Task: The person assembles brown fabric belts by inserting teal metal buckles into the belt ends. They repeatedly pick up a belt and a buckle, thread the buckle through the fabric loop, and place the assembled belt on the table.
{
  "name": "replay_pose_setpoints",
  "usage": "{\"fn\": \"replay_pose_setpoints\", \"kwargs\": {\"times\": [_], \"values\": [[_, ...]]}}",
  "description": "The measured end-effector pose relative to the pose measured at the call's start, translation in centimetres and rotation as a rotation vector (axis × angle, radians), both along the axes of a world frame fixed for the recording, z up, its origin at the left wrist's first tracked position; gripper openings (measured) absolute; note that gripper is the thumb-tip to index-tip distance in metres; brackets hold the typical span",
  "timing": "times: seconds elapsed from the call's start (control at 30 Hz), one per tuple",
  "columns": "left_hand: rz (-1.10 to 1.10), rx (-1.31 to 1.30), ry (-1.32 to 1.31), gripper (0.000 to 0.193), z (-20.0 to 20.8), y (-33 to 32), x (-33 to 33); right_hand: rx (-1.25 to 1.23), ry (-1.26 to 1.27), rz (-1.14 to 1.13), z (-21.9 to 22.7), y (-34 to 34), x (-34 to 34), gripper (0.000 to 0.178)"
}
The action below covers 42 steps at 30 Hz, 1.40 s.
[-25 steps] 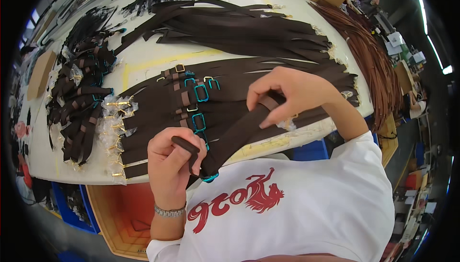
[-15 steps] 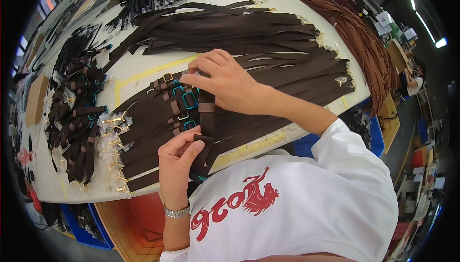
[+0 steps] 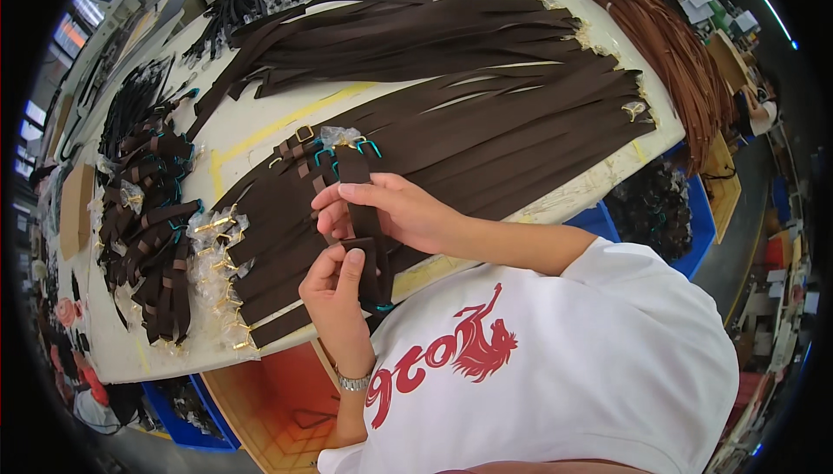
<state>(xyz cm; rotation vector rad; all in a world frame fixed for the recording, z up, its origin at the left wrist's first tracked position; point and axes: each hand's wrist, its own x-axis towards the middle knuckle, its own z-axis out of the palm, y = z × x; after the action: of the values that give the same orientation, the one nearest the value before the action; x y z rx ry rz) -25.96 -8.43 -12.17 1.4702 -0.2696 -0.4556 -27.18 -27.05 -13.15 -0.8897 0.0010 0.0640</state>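
Note:
Between my hands is a dark brown strap (image 3: 354, 170), drawn upright over the row of straps on the table. My left hand (image 3: 337, 287) pinches its folded lower part with thumb and fingers. My right hand (image 3: 403, 209) grips it just above, thumb lying across the front and fingers behind. A teal buckle (image 3: 378, 307) hangs below, near my shirt. At the strap's top, clear plastic wrap (image 3: 339, 136) covers part of the hardware, beside a teal ring (image 3: 370, 150). Straps with brown loops and a gold buckle (image 3: 304, 134) lie just left of it.
A pile of finished-looking straps with teal buckles (image 3: 160, 222) lies at left, beside plastic-wrapped gold clasps (image 3: 217, 253). More dark straps (image 3: 416, 36) spread behind, and a reddish-brown strap bundle (image 3: 642, 36) hangs over the right edge. Blue bins (image 3: 685, 253) and an orange-lined box (image 3: 278, 396) stand below the table.
My right hand has come down the strap from the buckle end to just above my left hand. The plastic-wrapped top is now uncovered. The whole view has shifted slightly.

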Motion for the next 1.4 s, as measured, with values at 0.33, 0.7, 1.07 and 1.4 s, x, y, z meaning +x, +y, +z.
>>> {"fn": "replay_pose_setpoints", "kwargs": {"times": [0.33,0.7,1.07,1.4], "values": [[-0.130,-0.151,0.030,0.017,0.2,1.2,1.4,-0.140,0.035,0.065,0.6,0.9,-0.8,0.026],[-0.203,0.000,0.111,0.016,0.2,0.7,1.9,-0.275,0.026,0.147,0.1,-0.5,-1.1,0.028],[-0.115,0.115,0.008,0.014,1.0,0.3,0.9,-0.269,0.144,-0.014,0.5,0.8,-2.1,0.026],[-0.244,0.126,0.089,0.014,0.6,0.3,0.8,0.122,0.132,-0.003,-0.1,1.3,-2.5,0.038]]}}
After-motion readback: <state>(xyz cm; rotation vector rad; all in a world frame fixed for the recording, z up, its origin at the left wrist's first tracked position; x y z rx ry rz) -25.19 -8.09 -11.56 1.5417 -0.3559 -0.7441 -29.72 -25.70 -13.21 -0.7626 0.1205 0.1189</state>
